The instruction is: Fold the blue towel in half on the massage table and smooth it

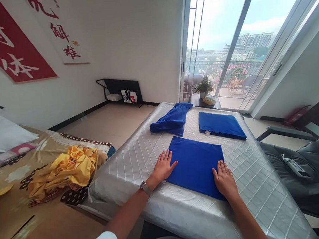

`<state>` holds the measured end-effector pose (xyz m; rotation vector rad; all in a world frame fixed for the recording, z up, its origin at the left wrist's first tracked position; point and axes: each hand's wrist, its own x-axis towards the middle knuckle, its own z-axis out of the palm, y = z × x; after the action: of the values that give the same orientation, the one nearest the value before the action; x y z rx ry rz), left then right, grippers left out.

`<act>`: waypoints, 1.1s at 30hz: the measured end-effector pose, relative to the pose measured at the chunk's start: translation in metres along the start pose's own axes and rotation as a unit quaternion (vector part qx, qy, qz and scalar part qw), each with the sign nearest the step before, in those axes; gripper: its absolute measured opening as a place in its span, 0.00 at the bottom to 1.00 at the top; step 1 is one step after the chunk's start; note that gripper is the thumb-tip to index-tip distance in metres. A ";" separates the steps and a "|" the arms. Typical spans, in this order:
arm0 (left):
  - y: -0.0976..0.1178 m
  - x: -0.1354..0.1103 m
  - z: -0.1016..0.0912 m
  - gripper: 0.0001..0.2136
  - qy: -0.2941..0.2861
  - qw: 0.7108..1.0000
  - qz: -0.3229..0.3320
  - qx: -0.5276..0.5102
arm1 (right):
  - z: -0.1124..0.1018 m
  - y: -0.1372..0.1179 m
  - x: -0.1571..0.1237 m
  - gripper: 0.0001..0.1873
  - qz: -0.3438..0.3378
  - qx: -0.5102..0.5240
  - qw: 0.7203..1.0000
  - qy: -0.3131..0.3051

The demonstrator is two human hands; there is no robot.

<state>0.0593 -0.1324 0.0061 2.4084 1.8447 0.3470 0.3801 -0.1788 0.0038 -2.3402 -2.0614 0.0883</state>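
Observation:
A folded royal-blue cloth [194, 167] lies flat on a silver quilted mattress cover [246, 175], close to its near side. My left hand [163, 165] rests palm down against the cloth's left edge, fingers spread and holding nothing. My right hand [225, 180] lies flat on the cloth's near right corner, also not gripping. Farther back, a neatly folded blue cloth [220, 125] with a small white tag sits flat, and a loosely rumpled blue cloth [172, 119] lies to its left.
To the left, a bed with a patterned cover [24, 178] holds a crumpled yellow garment [63, 171] and a white pillow [6, 133]. A dark padded chair [291, 166] with a remote [296, 168] stands right. Glass balcony doors [225, 49] lie ahead, behind a small table with a potted plant [204, 87].

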 end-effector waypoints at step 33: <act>0.133 0.071 0.030 0.36 -0.028 0.988 0.149 -0.026 | 0.001 0.002 0.060 0.36 -0.024 -0.005 0.999 0.030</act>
<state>0.2091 -0.0976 0.0136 2.6274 1.4344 0.3395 0.3893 -0.1195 0.0015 -2.2686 -2.0933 0.0063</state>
